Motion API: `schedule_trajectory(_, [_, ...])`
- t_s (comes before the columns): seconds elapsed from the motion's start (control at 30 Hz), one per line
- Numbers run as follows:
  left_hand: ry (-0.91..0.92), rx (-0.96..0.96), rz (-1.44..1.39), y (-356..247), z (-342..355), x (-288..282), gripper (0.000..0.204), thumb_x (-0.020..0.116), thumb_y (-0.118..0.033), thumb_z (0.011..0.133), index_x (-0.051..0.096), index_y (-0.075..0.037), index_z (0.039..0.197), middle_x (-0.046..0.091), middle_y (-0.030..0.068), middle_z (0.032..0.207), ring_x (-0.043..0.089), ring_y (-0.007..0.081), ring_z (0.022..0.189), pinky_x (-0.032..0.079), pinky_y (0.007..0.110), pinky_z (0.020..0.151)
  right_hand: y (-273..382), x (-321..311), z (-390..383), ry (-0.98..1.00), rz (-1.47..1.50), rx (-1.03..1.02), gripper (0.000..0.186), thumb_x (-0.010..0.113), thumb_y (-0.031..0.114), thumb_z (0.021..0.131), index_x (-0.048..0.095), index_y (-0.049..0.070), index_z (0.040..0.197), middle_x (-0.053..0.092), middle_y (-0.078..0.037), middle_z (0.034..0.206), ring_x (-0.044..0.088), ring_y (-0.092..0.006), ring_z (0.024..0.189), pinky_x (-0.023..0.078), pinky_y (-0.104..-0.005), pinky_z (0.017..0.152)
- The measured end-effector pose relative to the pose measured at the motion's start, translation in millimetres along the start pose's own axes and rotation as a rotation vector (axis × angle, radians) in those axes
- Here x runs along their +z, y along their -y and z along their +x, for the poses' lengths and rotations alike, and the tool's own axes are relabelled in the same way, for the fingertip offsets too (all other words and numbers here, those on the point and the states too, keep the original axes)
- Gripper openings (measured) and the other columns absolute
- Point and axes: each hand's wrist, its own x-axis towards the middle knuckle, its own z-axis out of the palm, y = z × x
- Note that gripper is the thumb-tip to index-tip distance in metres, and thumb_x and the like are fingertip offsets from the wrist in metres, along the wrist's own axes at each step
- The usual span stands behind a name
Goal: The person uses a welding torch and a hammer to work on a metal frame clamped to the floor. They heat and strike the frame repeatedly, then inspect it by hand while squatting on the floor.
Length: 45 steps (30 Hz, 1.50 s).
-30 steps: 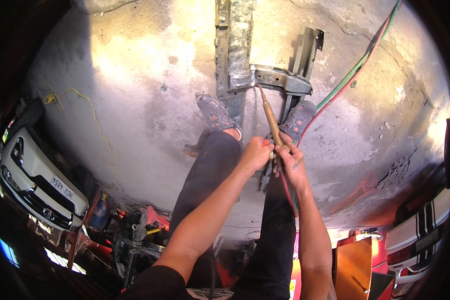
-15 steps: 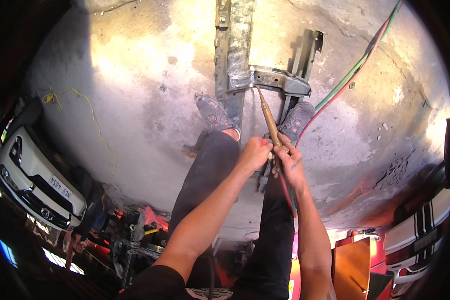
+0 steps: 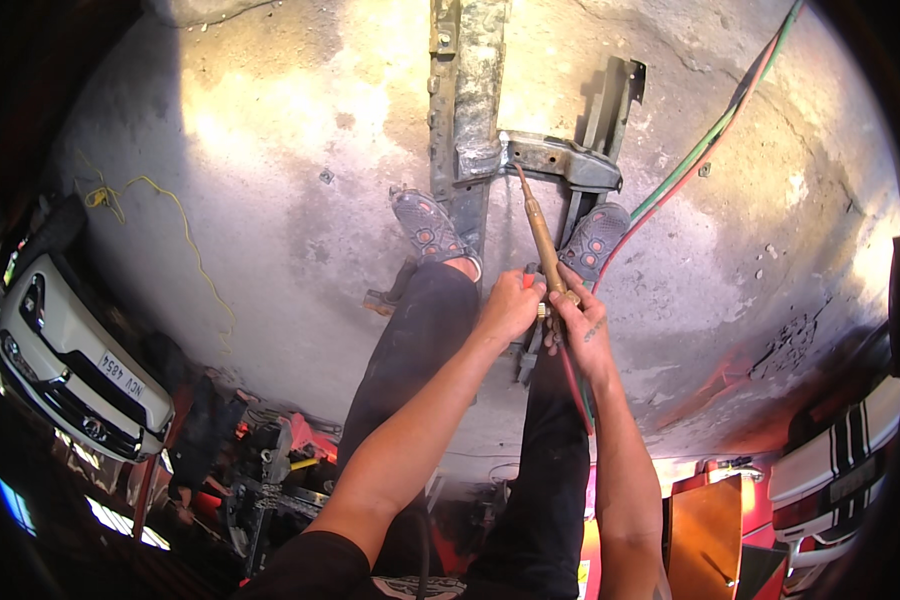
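Observation:
A brass-coloured gas torch (image 3: 540, 232) slants up from my hands, its narrow tip beside the joint of a steel rail and a bracket. My right hand (image 3: 582, 318) is closed around the torch's rear part, by its valves. Close against it, my left hand (image 3: 512, 306) is closed on a small red piece (image 3: 528, 282) with a dark end, whose kind I cannot make out. The long, worn steel rail (image 3: 478, 90) lies on the floor, and the dark bracket (image 3: 550, 156) runs right from it. A pale bluish glow shows at their joint.
My shoes (image 3: 430, 225) stand either side of the work. Red and green hoses (image 3: 705, 145) cross the floor at right. A yellow cord (image 3: 185, 225) lies at left, near a white car front (image 3: 80, 360). An orange panel (image 3: 703, 535) is at lower right. Someone in dark clothes (image 3: 205, 430) is at lower left.
The torch tip has shifted slightly right and up, away from the joint. The bright white spot at the tip has gone. At lower left, the other person has moved.

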Motion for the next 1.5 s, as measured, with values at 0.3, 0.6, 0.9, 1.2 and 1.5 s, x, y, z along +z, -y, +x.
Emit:
schedule_trajectory(0.3, [-0.009,0.015,-0.001,6.2,3.2,1.3,0.029,0.067,-0.02,0.097,0.071,0.007,0.107,0.073,0.0128,0.09,0.068,0.0197,0.082,0.052,0.037,0.074,-9.0,1.8,4.9,-0.022,0.01,-0.06,0.06,0.066,0.021,0.099,0.054,0.001,0.154,0.067,-0.006,0.082,0.058,-0.0105,0.062,0.05,-0.0297,0.058])
schedule_trajectory(0.6, [-0.011,0.002,-0.005,6.0,3.7,1.1,0.03,0.069,-0.021,0.097,0.071,0.007,0.105,0.073,0.0128,0.089,0.068,0.0196,0.082,0.052,0.037,0.074,-8.8,-0.7,6.6,-0.011,-0.022,-0.055,0.059,0.066,0.021,0.099,0.055,0.001,0.154,0.068,-0.007,0.084,0.058,-0.0106,0.063,0.051,-0.0292,0.061])
schedule_trajectory(0.9, [-0.029,0.024,0.0,10.1,6.4,1.3,0.029,0.069,-0.022,0.096,0.072,0.006,0.103,0.071,0.0108,0.086,0.067,0.0186,0.079,0.051,0.037,0.073,-9.0,0.2,8.9,0.019,-0.013,-0.06,0.058,0.063,0.018,0.103,0.048,0.004,0.158,0.06,-0.004,0.072,0.058,-0.0139,0.049,0.049,-0.0291,0.043])
schedule_trajectory(1.2, [-0.02,0.028,-0.01,12.8,7.9,2.3,0.027,0.068,-0.02,0.096,0.073,0.005,0.103,0.071,0.0091,0.084,0.066,0.0175,0.078,0.051,0.036,0.072,-13.8,-1.1,11.8,0.019,-0.023,-0.089,0.058,0.062,0.018,0.103,0.048,0.003,0.158,0.061,-0.005,0.071,0.059,-0.0139,0.049,0.049,-0.0293,0.043])
schedule_trajectory(1.5, [-0.017,0.028,-0.021,10.2,7.4,1.6,0.028,0.069,-0.021,0.096,0.072,0.006,0.103,0.071,0.0092,0.085,0.066,0.0171,0.079,0.05,0.036,0.072,-11.2,-2.7,14.7,0.017,-0.006,-0.083,0.059,0.062,0.016,0.101,0.05,0.001,0.156,0.063,-0.009,0.096,0.062,-0.0138,0.057,0.051,-0.0298,0.05])
